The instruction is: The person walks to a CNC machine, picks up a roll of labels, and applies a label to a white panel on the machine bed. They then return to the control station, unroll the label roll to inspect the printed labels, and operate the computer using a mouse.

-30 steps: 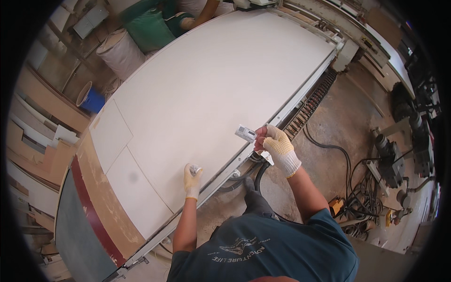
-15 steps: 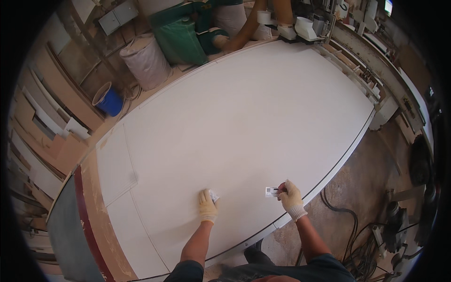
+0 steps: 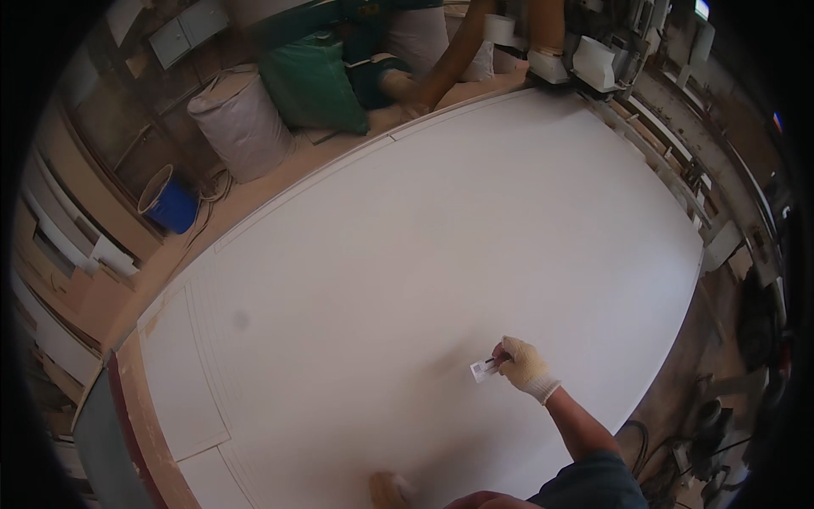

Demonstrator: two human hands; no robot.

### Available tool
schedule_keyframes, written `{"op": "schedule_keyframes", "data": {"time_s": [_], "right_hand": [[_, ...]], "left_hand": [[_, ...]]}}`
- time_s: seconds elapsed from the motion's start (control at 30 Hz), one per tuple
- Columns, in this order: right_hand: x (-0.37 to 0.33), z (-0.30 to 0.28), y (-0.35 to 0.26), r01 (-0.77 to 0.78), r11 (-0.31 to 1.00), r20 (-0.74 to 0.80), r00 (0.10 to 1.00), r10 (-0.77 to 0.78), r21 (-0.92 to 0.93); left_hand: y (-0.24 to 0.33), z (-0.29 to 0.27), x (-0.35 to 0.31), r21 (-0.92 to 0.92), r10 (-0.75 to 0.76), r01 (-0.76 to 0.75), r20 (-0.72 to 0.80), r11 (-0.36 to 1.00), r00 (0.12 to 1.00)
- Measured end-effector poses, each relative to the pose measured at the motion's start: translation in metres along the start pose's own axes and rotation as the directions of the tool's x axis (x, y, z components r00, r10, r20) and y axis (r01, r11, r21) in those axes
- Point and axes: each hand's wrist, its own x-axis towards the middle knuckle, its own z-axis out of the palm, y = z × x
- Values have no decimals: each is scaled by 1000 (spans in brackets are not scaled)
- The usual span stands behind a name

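Note:
My right hand [image 3: 524, 366], in a pale knitted glove, is above the right part of a large white panel [image 3: 398, 263]. Its fingers are closed on a small white printed label [image 3: 483, 370], which sticks out to the left of the fingertips. Something reddish shows at these fingertips, too small to name. My left hand [image 3: 386, 490], also gloved, is low at the bottom edge, blurred and mostly cut off. A pale crumpled thing [image 3: 408, 487] shows against its fingers; its kind is unclear.
Thin cut lines [image 3: 199, 373] mark the panel's left end. Beyond the far edge stand a blue bucket [image 3: 174, 205], a whitish sack [image 3: 242, 123] and a green sack [image 3: 314, 83]. Machinery with a wide hose [image 3: 547, 30] is at the back right. Cables [image 3: 638, 441] lie on the floor.
The view has shifted and turned. My left hand has come down and back toward my body, almost out of view. My right hand still holds the label, now tilted and farther in over the panel.

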Motion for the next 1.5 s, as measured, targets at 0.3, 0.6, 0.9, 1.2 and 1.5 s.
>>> {"op": "schedule_keyframes", "data": {"time_s": [0.3,0.6,0.9,1.2,1.5], "right_hand": [[415,-28,-23,266,936,-177,934,-309,-232],[433,19,-37,283,519,105,933,-345,-806],[334,118,-84,597,528,384,798,-463,-604],[-109,184,-29,-123,886,420,903,-86,447],[-350,55,-117,562,813,25,820,-571,155]], "left_hand": [[-13,7,36,34,-11,10,35,999,999],[-8,9,31,43,-51,50,31,998,998],[14,-4,-19,60,-32,35,-56,998,998],[21,-37,-11,-606,-276,189,-53,773,960],[174,-166,-70,-581,243,358,269,-731,932]]}}
